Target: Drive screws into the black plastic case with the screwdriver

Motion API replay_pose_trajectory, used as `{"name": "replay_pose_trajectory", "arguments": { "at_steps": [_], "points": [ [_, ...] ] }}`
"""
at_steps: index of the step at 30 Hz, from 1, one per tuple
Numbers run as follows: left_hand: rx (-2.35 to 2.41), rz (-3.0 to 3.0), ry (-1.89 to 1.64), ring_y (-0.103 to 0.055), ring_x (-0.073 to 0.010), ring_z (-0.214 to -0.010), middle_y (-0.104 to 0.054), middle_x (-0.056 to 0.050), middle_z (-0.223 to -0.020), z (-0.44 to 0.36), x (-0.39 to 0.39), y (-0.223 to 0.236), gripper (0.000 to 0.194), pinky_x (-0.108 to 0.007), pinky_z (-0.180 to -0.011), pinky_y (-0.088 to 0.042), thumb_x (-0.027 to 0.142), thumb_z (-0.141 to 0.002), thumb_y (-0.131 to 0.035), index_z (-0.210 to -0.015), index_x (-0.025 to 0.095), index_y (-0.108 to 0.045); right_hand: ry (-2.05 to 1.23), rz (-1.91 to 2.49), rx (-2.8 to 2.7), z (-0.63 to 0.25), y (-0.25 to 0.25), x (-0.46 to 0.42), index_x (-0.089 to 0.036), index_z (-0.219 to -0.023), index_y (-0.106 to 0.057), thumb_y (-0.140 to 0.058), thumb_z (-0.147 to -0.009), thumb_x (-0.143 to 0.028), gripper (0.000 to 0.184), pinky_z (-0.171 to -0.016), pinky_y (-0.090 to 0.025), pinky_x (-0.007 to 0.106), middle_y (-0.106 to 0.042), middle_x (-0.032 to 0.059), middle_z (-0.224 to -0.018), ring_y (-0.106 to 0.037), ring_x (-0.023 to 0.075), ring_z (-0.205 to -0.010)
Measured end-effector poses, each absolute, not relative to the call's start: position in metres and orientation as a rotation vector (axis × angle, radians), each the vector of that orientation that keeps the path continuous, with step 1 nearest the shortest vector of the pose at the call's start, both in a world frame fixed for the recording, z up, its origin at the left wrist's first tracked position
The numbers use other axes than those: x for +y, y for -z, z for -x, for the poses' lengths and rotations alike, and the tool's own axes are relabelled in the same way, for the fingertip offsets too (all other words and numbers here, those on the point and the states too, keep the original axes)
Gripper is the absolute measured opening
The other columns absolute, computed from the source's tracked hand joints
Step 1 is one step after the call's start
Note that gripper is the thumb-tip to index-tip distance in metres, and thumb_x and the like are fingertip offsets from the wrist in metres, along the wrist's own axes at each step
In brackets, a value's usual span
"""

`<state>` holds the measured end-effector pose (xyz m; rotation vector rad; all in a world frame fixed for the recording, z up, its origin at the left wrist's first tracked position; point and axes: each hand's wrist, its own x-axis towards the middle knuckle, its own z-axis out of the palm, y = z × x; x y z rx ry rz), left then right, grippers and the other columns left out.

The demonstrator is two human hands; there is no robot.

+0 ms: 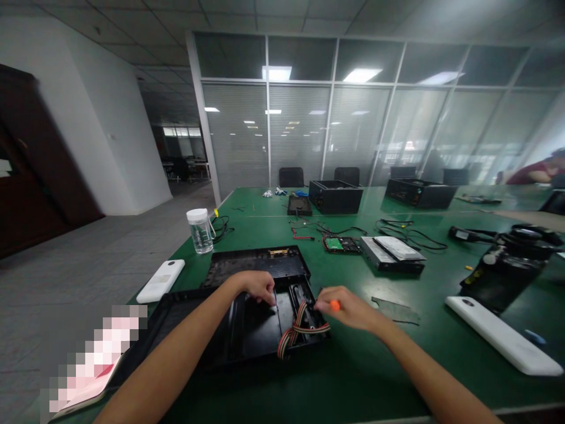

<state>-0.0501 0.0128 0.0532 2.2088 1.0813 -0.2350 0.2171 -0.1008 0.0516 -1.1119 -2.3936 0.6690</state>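
A black metal computer case (pixel 253 338) lies opened flat on the table in front of me. My left hand (pixel 260 287) is over its middle, fingers curled together and pointing down at the panel; anything in them is hidden. At the case's right edge my right hand (pixel 339 303) is closed around a screwdriver with an orange handle end (pixel 335 305); its tip is not clear to see. A striped ribbon of red, black and white wires (pixel 291 337) hangs over the case's front right corner, just left of my right hand. Behind the left hand lies another black panel (pixel 247 265).
On the green table (pixel 353 365) stand a clear bottle (pixel 200 232), a bare hard drive (pixel 339 244), silver drive units (pixel 391 256), loose cables (pixel 410 232) and a black bag (pixel 503 271). White slabs (pixel 503 335) lie right and left. Black cases (pixel 335 197) stand behind; a person (pixel 534 174) sits far right.
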Motion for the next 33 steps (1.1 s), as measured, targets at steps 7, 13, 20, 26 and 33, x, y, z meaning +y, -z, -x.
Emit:
{"name": "replay_pose_trajectory", "arguments": {
  "at_steps": [7,13,20,26,33],
  "points": [
    [1.216,-2.489,-0.253,-0.051,-0.0114,-0.060,-0.060,0.000,-0.067,0.065,0.030,-0.072,0.039,-0.020,-0.054,-0.035,0.052,-0.081,-0.047,-0.074,0.015,-0.058,-0.016,1.241,-2.619,-0.203,-0.025,-0.173,-0.021,-0.093,-0.059,-0.046,-0.084,-0.022,0.015,-0.067,-0.038,0.029,-0.061,0.0037,-0.086,-0.056,0.0170,-0.076],
    [1.194,-2.493,0.095,-0.054,-0.0118,-0.067,-0.061,0.002,-0.076,0.081,0.039,-0.041,0.026,-0.018,-0.057,-0.036,0.040,-0.072,-0.062,-0.085,0.018,-0.062,-0.092,1.254,-2.561,-0.231,-0.017,-0.207,-0.023,-0.084,-0.058,-0.046,-0.084,-0.015,0.014,-0.066,-0.039,0.029,-0.061,0.0017,-0.083,-0.056,0.0162,-0.075],
    [1.068,-2.951,-0.049,-0.057,-0.0175,-0.083,-0.062,-0.002,-0.085,0.081,0.021,-0.048,0.011,-0.023,-0.073,-0.039,0.021,-0.072,-0.063,-0.083,0.020,-0.060,-0.077,1.305,-2.425,-0.244,-0.010,-0.198,-0.020,-0.084,-0.056,-0.042,-0.088,-0.022,0.015,-0.067,-0.041,0.030,-0.059,0.0051,-0.084,-0.055,0.0178,-0.078],
    [0.977,-3.000,-0.166,-0.055,-0.0201,-0.088,-0.061,-0.003,-0.091,0.088,-0.024,-0.105,0.015,-0.026,-0.078,-0.037,0.026,-0.076,-0.061,-0.090,0.021,-0.060,-0.072,1.296,-2.432,-0.227,-0.012,-0.151,-0.019,-0.088,-0.059,-0.042,-0.088,-0.026,0.018,-0.074,-0.043,0.031,-0.059,0.0057,-0.088,-0.056,0.0180,-0.084],
    [0.932,-3.012,-0.117,-0.055,-0.0172,-0.078,-0.058,-0.001,-0.084,0.087,-0.124,-0.139,0.006,-0.026,-0.069,-0.037,0.025,-0.082,-0.054,-0.085,0.020,-0.056,-0.022,1.145,-2.336,-0.210,0.000,-0.058,-0.017,-0.095,-0.063,-0.052,-0.078,-0.021,0.020,-0.082,-0.046,0.033,-0.064,0.0087,-0.095,-0.058,0.0217,-0.090]
  ]
}}
